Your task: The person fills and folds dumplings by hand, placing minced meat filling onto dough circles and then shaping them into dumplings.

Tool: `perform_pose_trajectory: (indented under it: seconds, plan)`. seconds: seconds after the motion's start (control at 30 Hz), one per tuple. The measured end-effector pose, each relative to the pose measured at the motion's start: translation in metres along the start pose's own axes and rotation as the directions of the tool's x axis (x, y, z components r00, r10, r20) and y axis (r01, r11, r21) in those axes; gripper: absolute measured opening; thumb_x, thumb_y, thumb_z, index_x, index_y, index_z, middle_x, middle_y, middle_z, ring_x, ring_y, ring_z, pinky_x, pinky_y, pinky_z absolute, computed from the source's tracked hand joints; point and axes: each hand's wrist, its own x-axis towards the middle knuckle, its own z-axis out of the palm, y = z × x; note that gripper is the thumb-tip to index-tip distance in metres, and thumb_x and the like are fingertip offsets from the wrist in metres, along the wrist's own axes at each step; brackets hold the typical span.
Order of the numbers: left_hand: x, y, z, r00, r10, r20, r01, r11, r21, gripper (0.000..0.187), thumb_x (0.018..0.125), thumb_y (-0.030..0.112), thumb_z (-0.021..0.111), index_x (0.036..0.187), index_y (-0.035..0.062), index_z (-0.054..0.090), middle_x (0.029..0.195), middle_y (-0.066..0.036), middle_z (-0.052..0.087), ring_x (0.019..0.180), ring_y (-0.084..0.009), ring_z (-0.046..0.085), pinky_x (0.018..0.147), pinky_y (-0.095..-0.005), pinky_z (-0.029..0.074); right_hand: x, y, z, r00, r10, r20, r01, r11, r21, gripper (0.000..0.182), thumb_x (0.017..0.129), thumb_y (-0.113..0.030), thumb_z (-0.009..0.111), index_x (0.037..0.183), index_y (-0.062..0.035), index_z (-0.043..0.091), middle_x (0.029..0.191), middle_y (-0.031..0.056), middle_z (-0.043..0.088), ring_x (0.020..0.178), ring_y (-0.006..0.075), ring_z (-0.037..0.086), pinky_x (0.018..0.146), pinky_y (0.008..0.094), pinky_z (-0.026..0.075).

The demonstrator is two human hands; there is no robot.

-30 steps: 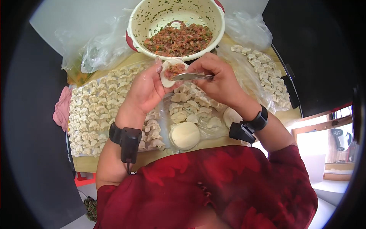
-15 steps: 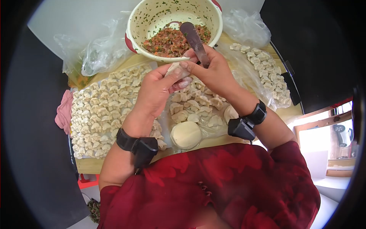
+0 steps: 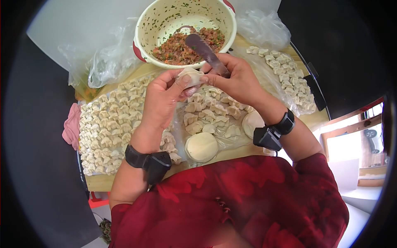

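Just in front of the bowl, my left hand point(image 3: 159, 97) is closed on a folded dumpling point(image 3: 192, 76) with a pale wrapper. My right hand point(image 3: 240, 80) keeps a flat metal spatula point(image 3: 203, 50) in its grip, the blade slanting up to the left over the bowl's near rim. The right thumb and fingertips also touch the dumpling's right end. Ground filling with green flecks point(image 3: 175, 47) lies in the large cream bowl point(image 3: 143, 43). Nearer my body sits a stack of round wrappers point(image 3: 201, 147), and more wrappers point(image 3: 252, 123) lie by my right wrist.
Rows of dumplings point(image 3: 111, 124) cover the left of the table, with another group point(image 3: 217, 111) in the middle and a tray of them point(image 3: 289, 78) at right. Plastic bags point(image 3: 262, 29) flank the bowl. A pink cloth point(image 3: 72, 126) hangs at the left edge.
The dumpling shows more plainly between my hands, its edge folded up. My right hand has shifted slightly right, and the spatula leans further left. The whole view has shifted slightly.
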Motion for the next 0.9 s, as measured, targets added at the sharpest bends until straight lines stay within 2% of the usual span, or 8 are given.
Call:
perform_pose_trajectory:
  seconds: [0.1, 0.27, 0.57, 0.63, 0.7, 0.77, 0.83, 0.9]
  plan:
    - [-0.002, -0.002, 0.0, 0.999, 0.023, 0.045, -0.023, 1.0, 0.0, 0.028, 0.09, 0.015, 0.064, 0.113, -0.0012, 0.062, 0.095, -0.006, 0.067, 0.076, -0.0091, 0.061, 0.068, -0.0219, 0.05, -0.001, -0.004, -0.001, 1.0, 0.007, 0.007, -0.007, 1.0, -0.025, 0.014, 0.081, -0.015, 0.073, 0.086, -0.0037, 0.065, 0.065, -0.0054, 0.054, 0.061, 0.0029, 0.044, 0.055, 0.0214, 0.038]
    - [-0.001, -0.006, 0.0, 0.991, 0.134, -0.007, -0.132, 0.98, 0.148, 0.021, 0.089, 0.013, 0.065, 0.105, -0.0008, 0.067, 0.091, -0.005, 0.067, 0.072, -0.007, 0.059, 0.059, -0.0205, 0.048, 0.002, 0.012, -0.005, 0.997, -0.069, -0.033, 0.067, 0.996, -0.052, 0.013, 0.084, -0.015, 0.07, 0.089, -0.0036, 0.065, 0.065, -0.0056, 0.055, 0.06, 0.0027, 0.044, 0.054, 0.0214, 0.038]
    - [-0.002, -0.004, 0.009, 0.968, 0.243, -0.058, -0.221, 0.942, 0.252, 0.012, 0.086, 0.009, 0.068, 0.096, 0.0017, 0.069, 0.082, -0.002, 0.066, 0.065, -0.0037, 0.055, 0.054, -0.0175, 0.044, -0.004, -0.004, -0.001, 0.997, 0.036, 0.067, -0.031, 0.997, -0.076, 0.01, 0.088, -0.01, 0.065, 0.095, -0.0024, 0.062, 0.072, -0.0065, 0.055, 0.065, 0.0008, 0.045, 0.055, 0.0191, 0.038]
    - [-0.001, -0.005, 0.009, 0.965, 0.254, -0.064, -0.226, 0.931, 0.286, 0.012, 0.086, 0.009, 0.068, 0.095, 0.002, 0.068, 0.081, -0.001, 0.065, 0.065, -0.0031, 0.055, 0.054, -0.0173, 0.044, -0.002, 0.001, 0.0, 0.999, -0.046, 0.028, 0.048, 0.994, -0.093, 0.011, 0.086, -0.011, 0.064, 0.094, -0.0031, 0.061, 0.068, 0.0013, 0.06, 0.061, 0.0063, 0.048, 0.055, 0.0248, 0.041]
    - [0.0, -0.007, 0.011, 0.962, 0.264, -0.068, -0.23, 0.919, 0.319, 0.011, 0.086, 0.009, 0.068, 0.095, 0.0022, 0.067, 0.079, 0.0, 0.065, 0.064, -0.0024, 0.054, 0.054, -0.0171, 0.043, -0.004, -0.003, 0.004, 0.995, -0.098, -0.005, 0.097, 0.986, -0.137, 0.009, 0.086, -0.008, 0.063, 0.092, -0.0022, 0.059, 0.067, 0.0036, 0.059, 0.06, 0.008, 0.048, 0.055, 0.0258, 0.041]
    - [0.004, -0.009, 0.018, 0.951, 0.298, -0.082, -0.277, 0.939, 0.205, 0.009, 0.086, 0.009, 0.068, 0.092, 0.003, 0.064, 0.08, 0.0, 0.065, 0.065, -0.0024, 0.055, 0.054, -0.0173, 0.045, -0.004, -0.003, 0.009, 0.988, -0.15, -0.04, 0.141, 0.973, -0.183, 0.007, 0.086, -0.006, 0.061, 0.09, -0.0014, 0.057, 0.066, 0.0058, 0.058, 0.06, 0.0097, 0.048, 0.056, 0.0268, 0.042]
    - [0.006, -0.009, 0.026, 0.946, 0.311, -0.09, -0.294, 0.942, 0.165, 0.008, 0.086, 0.008, 0.067, 0.091, 0.0037, 0.063, 0.08, 0.0, 0.065, 0.066, -0.0026, 0.055, 0.055, -0.0178, 0.046, -0.002, 0.004, 0.016, 0.937, -0.307, -0.165, 0.283, 0.947, -0.151, 0.005, 0.086, -0.003, 0.057, 0.088, -0.0011, 0.053, 0.068, 0.0096, 0.056, 0.061, 0.0141, 0.049, 0.056, 0.0284, 0.042]
    - [0.008, -0.01, 0.032, 0.942, 0.321, -0.1, -0.308, 0.943, 0.125, 0.007, 0.086, 0.007, 0.066, 0.09, 0.0044, 0.062, 0.08, 0.0, 0.064, 0.067, -0.0028, 0.056, 0.056, -0.0182, 0.047, -0.001, 0.005, 0.017, 0.922, -0.332, -0.197, 0.306, 0.94, -0.151, 0.006, 0.086, -0.003, 0.056, 0.089, -0.0012, 0.052, 0.07, 0.0106, 0.055, 0.062, 0.016, 0.05, 0.057, 0.0288, 0.043]
